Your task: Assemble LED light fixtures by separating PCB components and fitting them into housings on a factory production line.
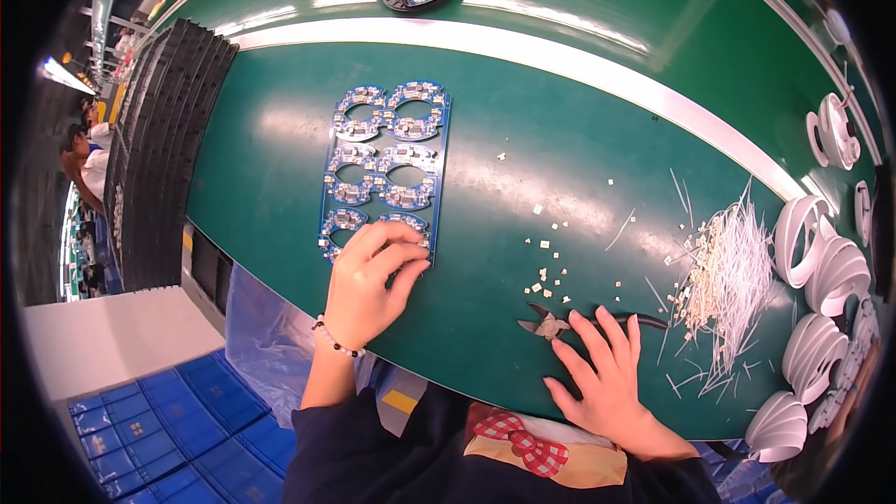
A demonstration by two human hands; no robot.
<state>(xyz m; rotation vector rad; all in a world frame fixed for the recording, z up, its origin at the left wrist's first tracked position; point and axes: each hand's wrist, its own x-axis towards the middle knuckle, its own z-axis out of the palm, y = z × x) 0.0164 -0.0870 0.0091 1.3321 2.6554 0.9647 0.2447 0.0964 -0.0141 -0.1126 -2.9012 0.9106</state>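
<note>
While left hand [366, 285] presses panel [385, 168], right hand [607, 373] on cutters [551, 324]

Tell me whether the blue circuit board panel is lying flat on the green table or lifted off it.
Lying flat: the blue circuit board panel rests on the green table, with the left hand pressing on its near end.

L hand [369, 285] out at 11 o'clock, palm down, fingers curled, tips pressing flat, bead bracelet on wrist. R hand [607, 378] at 1 o'clock, palm down, fingers spread and straight. Both forearms come in from 6 o'clock, dark sleeves.
</note>
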